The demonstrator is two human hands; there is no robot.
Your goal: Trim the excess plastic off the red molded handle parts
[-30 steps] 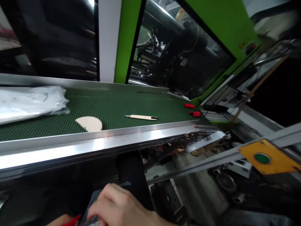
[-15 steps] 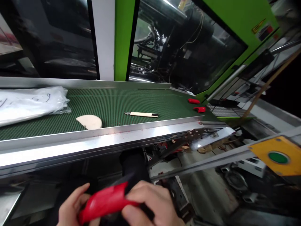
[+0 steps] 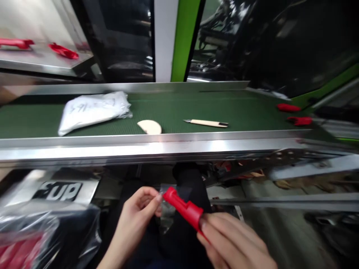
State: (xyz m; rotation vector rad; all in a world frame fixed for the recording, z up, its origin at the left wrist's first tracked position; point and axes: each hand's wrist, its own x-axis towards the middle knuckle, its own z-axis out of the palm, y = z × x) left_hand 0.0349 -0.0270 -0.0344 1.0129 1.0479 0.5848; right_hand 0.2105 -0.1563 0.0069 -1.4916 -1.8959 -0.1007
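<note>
Both hands below the conveyor's near rail [image 3: 157,147]: right hand [image 3: 232,243] grips red plastic part [image 3: 183,207], cut off by bottom edge; left hand [image 3: 137,213] pinches its tip plus a clear film [image 3: 168,216], blurry, hard to make out.

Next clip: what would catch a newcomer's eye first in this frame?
The red plastic part low in the middle, gripped by the right hand while the left hand pinches near its tip. Above it runs the green conveyor belt, carrying a white bag, a pale half-disc and a utility knife.
</note>
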